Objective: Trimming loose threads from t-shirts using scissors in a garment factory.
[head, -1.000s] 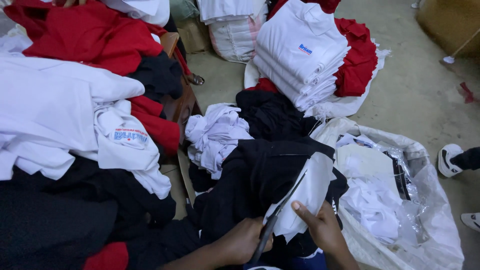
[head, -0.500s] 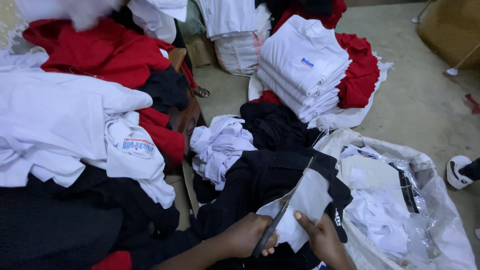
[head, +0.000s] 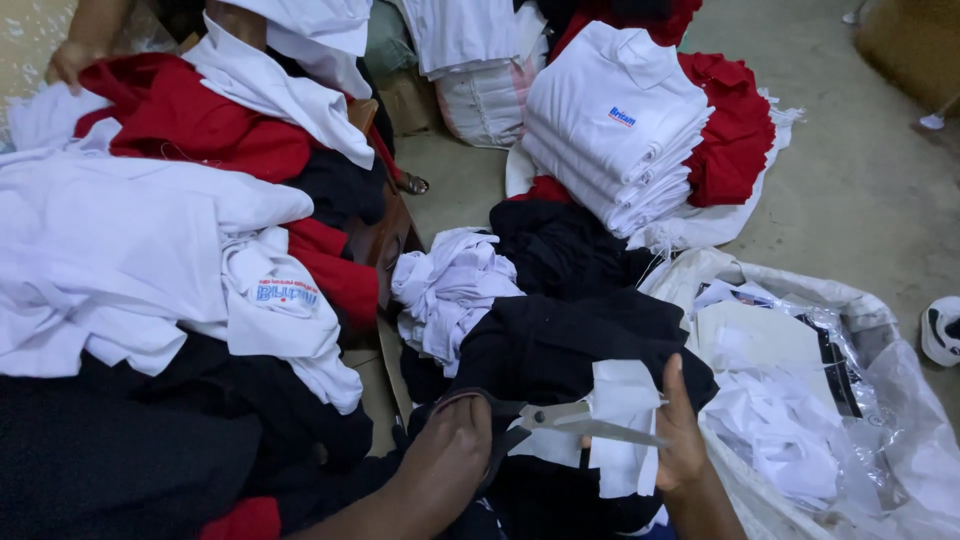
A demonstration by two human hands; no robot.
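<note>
Since half a second ago the scissors (head: 560,418) have swung from a steep slant to lie nearly level, blades now reaching across the white cloth piece (head: 622,425) rather than running up beside it, and the view has tipped slightly so a co-worker's hand (head: 68,62) shows at the upper left on the heap of white shirts (head: 110,250). Left hand (head: 450,450) is clenched through the dark handles of the scissors, while the right hand (head: 680,440) pinches the white cloth piece by its right edge, thumb up, holding it over the black garment (head: 570,340) in the lap. Blades sit slightly parted over the cloth, and their tips point toward the right hand's thumb, so a quick snip could nick it. Slack in the cloth could also let the cut wander or catch the black garment underneath. Nearby lie a neat stack of folded white shirts (head: 610,140), red garments (head: 735,130) and a clear plastic bag (head: 880,400) of white scraps on the right.
</note>
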